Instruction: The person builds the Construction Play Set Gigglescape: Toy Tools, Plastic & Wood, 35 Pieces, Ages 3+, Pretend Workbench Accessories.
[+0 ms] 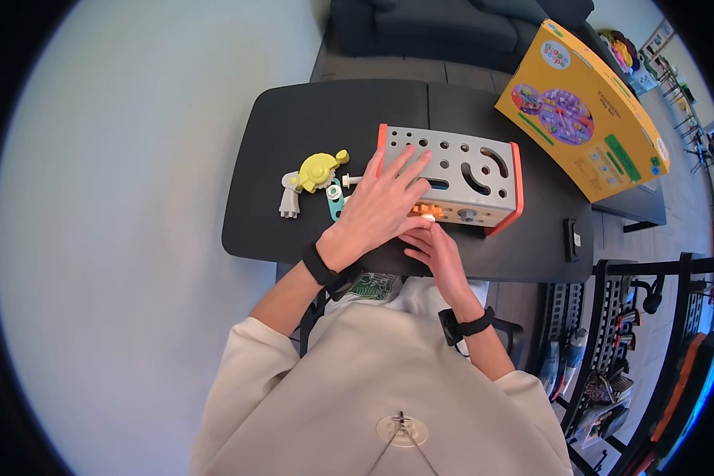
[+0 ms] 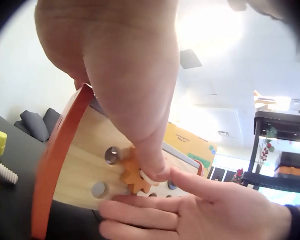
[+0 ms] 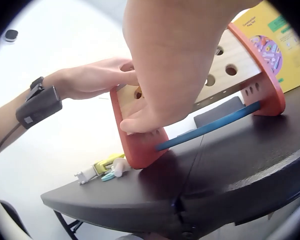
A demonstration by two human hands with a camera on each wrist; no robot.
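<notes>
Orange gear (image 2: 136, 181), "Construction Play Set" pkg (image 1: 583, 111)

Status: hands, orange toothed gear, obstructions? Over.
Left hand over grey-topped toy bench, right hand beside orange toothed gear. Gear at wooden face, partly behind left thumb.

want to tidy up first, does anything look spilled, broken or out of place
Nothing visible looks spilled or broken. The loose toy parts lie bunched left of the toy bench, mildly untidy but not odd.
</notes>
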